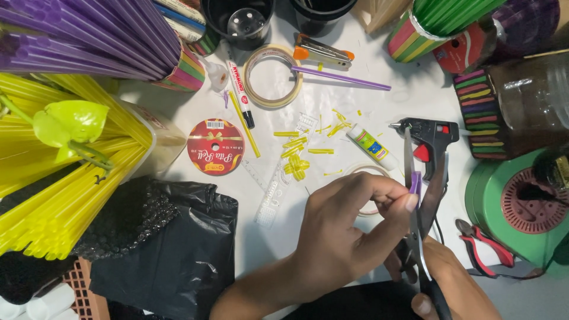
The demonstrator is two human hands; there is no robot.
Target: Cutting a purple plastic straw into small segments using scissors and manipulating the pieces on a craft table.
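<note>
The left hand (344, 231) pinches a short purple plastic straw piece (415, 182) between thumb and fingertips, above the white table (409, 95). The right hand (441, 278) grips the handles of the long silver scissors (424, 201), whose blades stand open around the piece. The cut looks not yet made. Small yellow straw bits (299, 155) already lie cut on the table, so some snipping seems done. A long purple straw (341, 77) lies whole by the tape ring (272, 76).
</note>
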